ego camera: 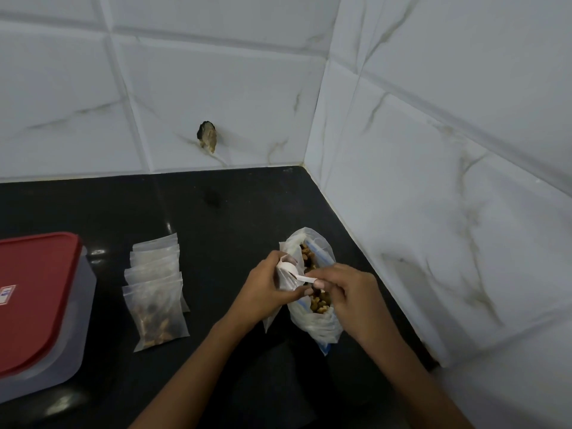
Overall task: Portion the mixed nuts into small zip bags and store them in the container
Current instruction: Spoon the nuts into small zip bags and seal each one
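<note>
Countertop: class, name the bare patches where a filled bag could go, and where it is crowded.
Bare: the countertop strip between back wall and zip bag stack; also the gap between that stack and the left hand. Crowded: around the large nut bag, by the right hand.

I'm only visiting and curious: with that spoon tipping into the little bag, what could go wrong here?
1. The small zip bag has a narrow mouth, held open only by the left hand; nuts could slide off the white spoon in the right hand onto the black counter.
2. The big nut bag lies open right beside both hands; a nudge might spill it.
</note>
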Demonstrator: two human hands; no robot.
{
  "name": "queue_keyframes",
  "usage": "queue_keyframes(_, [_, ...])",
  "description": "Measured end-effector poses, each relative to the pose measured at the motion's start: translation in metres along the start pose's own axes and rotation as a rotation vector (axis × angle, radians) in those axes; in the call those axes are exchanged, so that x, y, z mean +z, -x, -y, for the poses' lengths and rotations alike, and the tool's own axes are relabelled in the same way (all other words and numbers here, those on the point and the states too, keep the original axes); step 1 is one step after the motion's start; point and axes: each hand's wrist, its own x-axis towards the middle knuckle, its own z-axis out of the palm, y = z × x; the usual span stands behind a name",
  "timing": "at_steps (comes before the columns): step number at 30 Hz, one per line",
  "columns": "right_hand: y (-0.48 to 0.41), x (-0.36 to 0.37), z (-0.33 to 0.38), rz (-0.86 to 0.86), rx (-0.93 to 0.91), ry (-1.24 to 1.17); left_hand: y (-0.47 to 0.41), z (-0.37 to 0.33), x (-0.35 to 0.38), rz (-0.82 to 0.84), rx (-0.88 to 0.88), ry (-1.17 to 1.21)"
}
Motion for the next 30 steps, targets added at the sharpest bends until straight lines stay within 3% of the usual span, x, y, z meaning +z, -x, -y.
queue_keyframes(2, [-0.005,0.001,0.003,0.08,-0.117,0.162,0.002,0.0,-0.001,-0.009,-0.001,0.052])
queue_keyframes(6, [0.001,0.002,-0.009,-0.054,-0.368,0.391,0.002,0.001,0.0,-0.017,-0.011,0.11])
queue_keyframes(11, [0.005,0.0,-0.015,-0.111,-0.421,0.402,0.002,0.002,0.003,-0.018,-0.013,0.11])
queue_keyframes(13, [0.007,-0.001,-0.013,-0.159,-0.295,0.264,0.002,0.001,0.003,-0.018,-0.027,0.128])
queue_keyframes(16, [0.009,-0.008,-0.011,-0.217,0.068,-0.124,0.001,0.0,0.003,-0.044,-0.062,0.127])
queue_keyframes(18, [0.011,-0.012,-0.016,-0.232,0.27,-0.236,0.001,0.0,0.005,-0.09,-0.089,0.081])
queue_keyframes(21, [0.011,-0.009,-0.027,-0.273,0.41,-0.172,0.0,0.002,0.009,-0.136,-0.125,-0.01])
queue_keyframes(24, [0.013,0.002,-0.033,-0.23,0.435,-0.027,0.001,0.004,0.012,-0.129,-0.184,-0.088])
queue_keyframes(30, [0.014,0.027,-0.031,-0.099,0.4,0.217,0.004,0.008,0.014,-0.113,-0.394,0.187])
